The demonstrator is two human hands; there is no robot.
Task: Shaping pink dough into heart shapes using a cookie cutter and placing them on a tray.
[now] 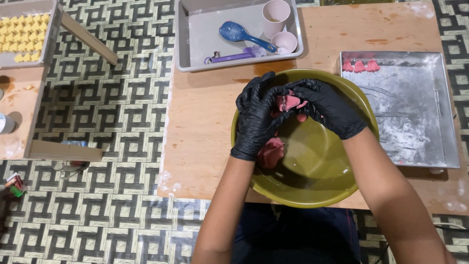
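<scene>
My gloved left hand (256, 117) and right hand (330, 107) pinch pink dough piece (288, 101) together over green bowl (361, 105), fingers closed round it. Dough lump (271, 151) below, near left. Risk: soft piece tears if squeezed hard.

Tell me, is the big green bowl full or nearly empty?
Nearly empty: the green bowl holds only one pink dough lump.

Home kitchen: dough bowl (312, 186), floured tray (405, 112), patterned mat (122, 98).

A single head-worn camera looks almost straight down, close over a low wooden table (205, 127). Patterned floor matting (122, 98) fills the frame's left side.
</scene>
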